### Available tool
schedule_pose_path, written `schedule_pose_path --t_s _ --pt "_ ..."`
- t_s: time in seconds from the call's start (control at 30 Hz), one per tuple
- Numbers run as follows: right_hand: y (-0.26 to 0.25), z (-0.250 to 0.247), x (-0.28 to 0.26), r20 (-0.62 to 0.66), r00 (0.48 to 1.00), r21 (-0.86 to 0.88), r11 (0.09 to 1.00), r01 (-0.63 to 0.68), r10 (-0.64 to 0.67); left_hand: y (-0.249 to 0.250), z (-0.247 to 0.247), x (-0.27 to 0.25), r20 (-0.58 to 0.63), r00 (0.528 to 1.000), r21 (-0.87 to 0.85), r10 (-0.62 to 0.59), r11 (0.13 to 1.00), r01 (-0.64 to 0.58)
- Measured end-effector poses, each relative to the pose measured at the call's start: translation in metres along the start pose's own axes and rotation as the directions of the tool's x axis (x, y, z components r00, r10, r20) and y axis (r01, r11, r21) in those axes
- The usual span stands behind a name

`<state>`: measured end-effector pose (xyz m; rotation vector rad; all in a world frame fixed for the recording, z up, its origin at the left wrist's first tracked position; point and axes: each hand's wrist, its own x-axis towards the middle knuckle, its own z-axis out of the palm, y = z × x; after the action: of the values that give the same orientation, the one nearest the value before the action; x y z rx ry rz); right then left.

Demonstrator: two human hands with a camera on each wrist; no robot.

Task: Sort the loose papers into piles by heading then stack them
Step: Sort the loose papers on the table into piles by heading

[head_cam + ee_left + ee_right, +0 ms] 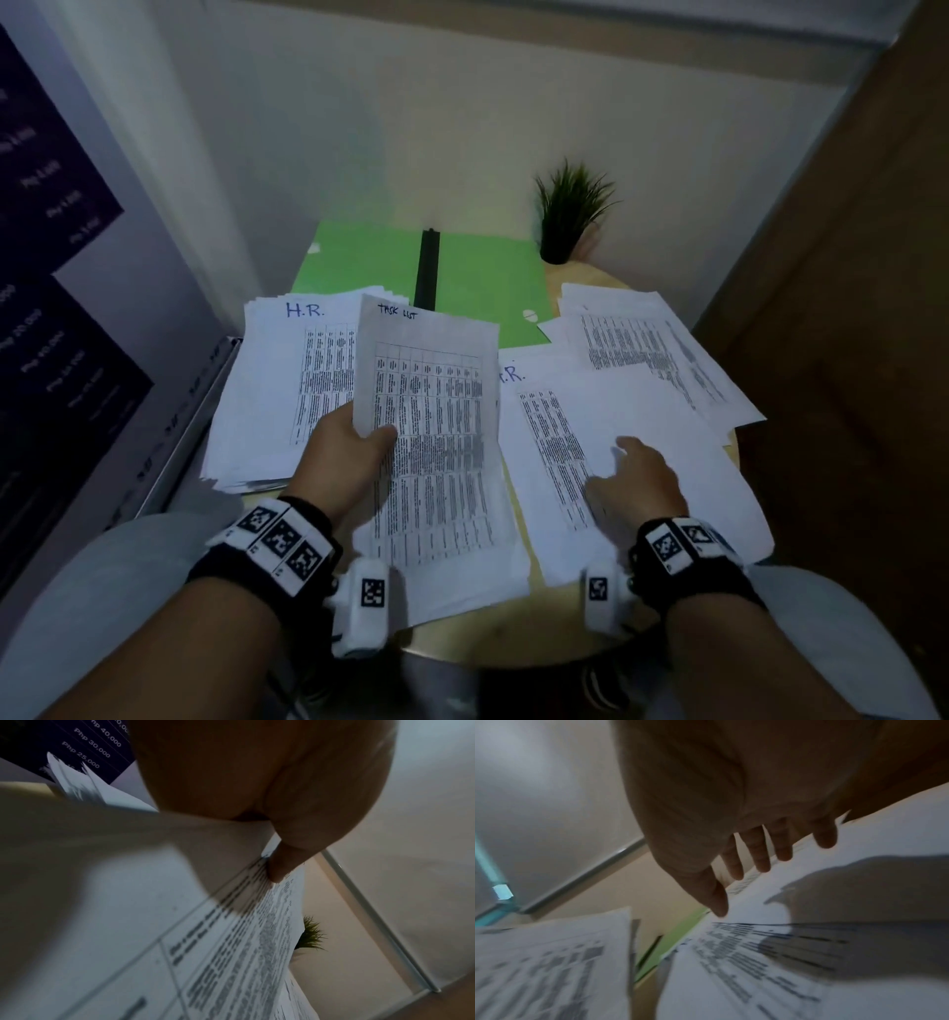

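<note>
My left hand grips a sheet headed "TASK LIST" by its left edge, thumb on top, and holds it raised over the table. In the left wrist view the thumb pinches the same sheet. A pile headed "H.R." lies at the left. My right hand hovers with fingers spread over loose sheets on the right, one of them headed "H.R.". In the right wrist view the straight fingers hang just above that paper. More papers lie fanned at the far right.
An open green folder with a black spine lies behind the papers. A small potted plant stands at the back right of the round wooden table. A wall with a dark poster runs along the left.
</note>
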<state>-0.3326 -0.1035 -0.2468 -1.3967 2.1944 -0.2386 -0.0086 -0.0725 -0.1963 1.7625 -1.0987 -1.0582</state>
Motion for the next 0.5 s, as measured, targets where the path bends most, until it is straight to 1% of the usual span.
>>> schedule_pose_path --t_s 0.07,0.1,0.27,0.37,0.43,0.5 --pt "0.008 0.007 0.0 0.079 0.994 -0.145 0.987 -0.066 0.078 0.003 -0.002 -0.002 -0.009 1.0 -0.002 -0.002 1.0 0.002" --pt "0.009 0.011 0.0 0.087 0.992 -0.205 0.976 -0.071 0.09 0.002 -0.003 -0.002 -0.019 1.0 -0.01 0.001 1.0 -0.001" --pt "0.008 0.018 0.003 0.029 0.996 -0.331 0.941 -0.068 0.082 0.001 -0.006 -0.006 -0.002 1.0 -0.034 -0.009 0.999 0.009" --pt "0.014 0.02 0.001 -0.031 1.0 -0.405 0.914 -0.009 -0.004 -0.002 -0.006 -0.007 -0.006 1.0 -0.05 -0.009 0.999 0.008" --pt "0.022 0.021 0.001 -0.101 0.992 -0.362 0.932 0.032 -0.073 -0.003 -0.007 -0.006 -0.004 1.0 -0.056 -0.007 0.998 0.007" --pt "0.027 0.017 -0.001 -0.171 0.981 -0.197 0.979 0.055 -0.089 -0.004 -0.007 -0.005 -0.012 1.0 -0.059 0.0 0.998 -0.001"
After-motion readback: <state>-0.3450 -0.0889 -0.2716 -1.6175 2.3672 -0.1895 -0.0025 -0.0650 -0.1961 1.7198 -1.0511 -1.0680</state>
